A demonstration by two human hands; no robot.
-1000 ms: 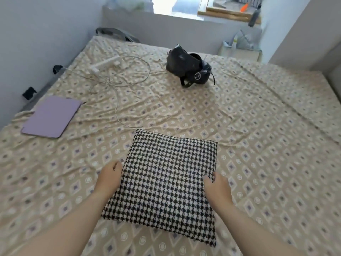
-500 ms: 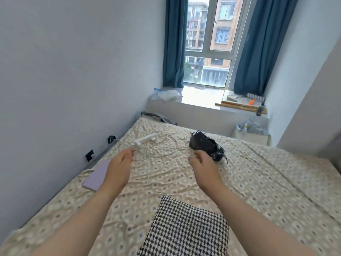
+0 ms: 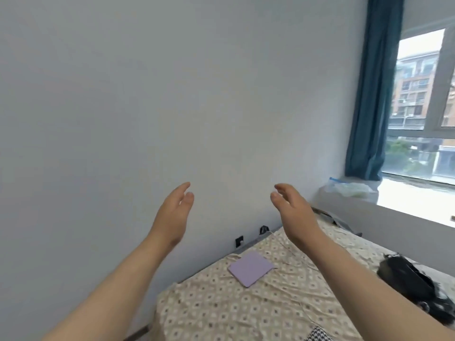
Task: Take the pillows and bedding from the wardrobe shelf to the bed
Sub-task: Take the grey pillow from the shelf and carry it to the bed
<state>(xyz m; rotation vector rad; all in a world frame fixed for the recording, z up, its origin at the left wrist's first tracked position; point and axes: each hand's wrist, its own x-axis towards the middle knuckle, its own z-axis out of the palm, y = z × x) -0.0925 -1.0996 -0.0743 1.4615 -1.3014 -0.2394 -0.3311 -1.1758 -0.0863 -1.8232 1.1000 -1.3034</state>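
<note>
A plain pale wall (image 3: 172, 94) fills most of the view, and the bed (image 3: 221, 313) runs along its foot at the lower right. Both hands are raised in front of that wall, above the bed's near corner, and neither holds anything. The left hand (image 3: 172, 215) has its fingers straight and close together, palm turned inward. The right hand (image 3: 293, 212) faces it with fingers loosely extended and the thumb a little apart. The two hands are apart and touch nothing on the bed.

The houndstooth pillow (image 3: 317, 334) lies on the bed at its near edge, under the right forearm. Only one corner of it shows at the bottom of the frame. Further up the bed, toward its wall side, a flat lilac pad (image 3: 251, 268) rests on the patterned sheet. On the bed's right part sits a black bag (image 3: 413, 291), partly cut off by the frame edge.

Just above the bed's wall-side edge, a dark socket (image 3: 239, 240) and a black plug (image 3: 263, 228) are on the wall. Beyond the bed's far end, a clear plastic bag (image 3: 349, 189) sits on the ledge, below a blue curtain (image 3: 369, 94) and the window (image 3: 423, 107).
</note>
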